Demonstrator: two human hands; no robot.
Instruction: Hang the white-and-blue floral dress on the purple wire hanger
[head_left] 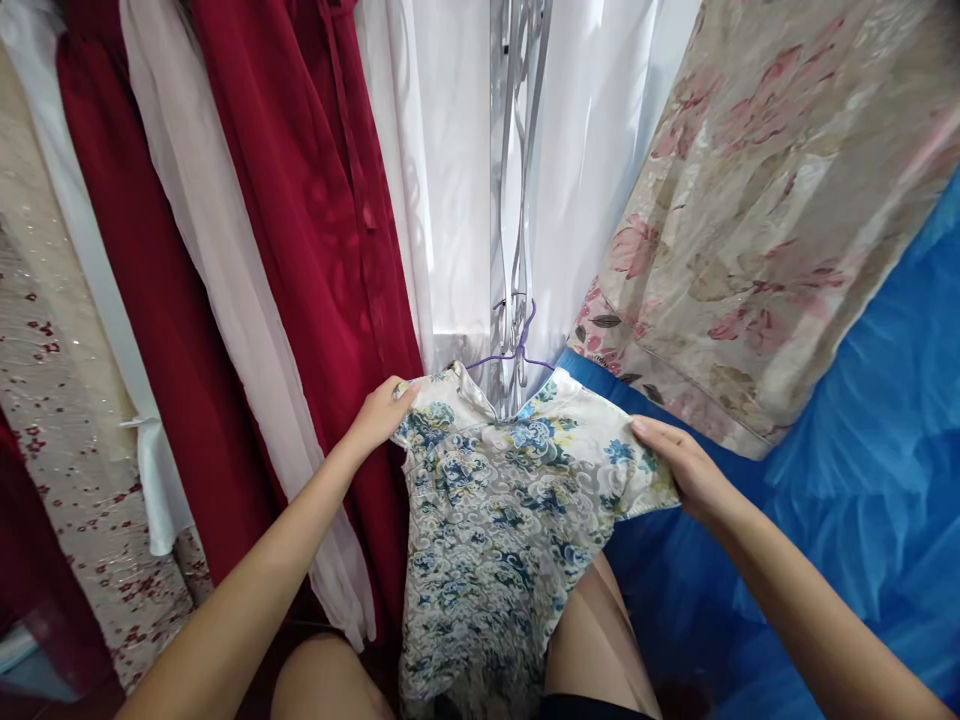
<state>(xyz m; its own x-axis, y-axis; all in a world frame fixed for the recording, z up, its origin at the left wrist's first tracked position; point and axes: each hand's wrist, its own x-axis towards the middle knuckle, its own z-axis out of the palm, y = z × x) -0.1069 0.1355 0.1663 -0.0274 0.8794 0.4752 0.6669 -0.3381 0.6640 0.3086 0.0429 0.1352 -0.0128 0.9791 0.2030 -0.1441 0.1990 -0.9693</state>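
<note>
A blue-floral cheongsam [495,500] on a purple hanger [517,352] hangs between both hands: left hand [382,412] pinches its shoulder at nine o'clock, right hand [679,462] grips the sleeve at three o'clock.

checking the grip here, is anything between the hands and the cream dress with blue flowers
Nothing visible does. The left hand grips one shoulder of the cream dress with blue flowers, and the right hand holds the other sleeve.
</note>
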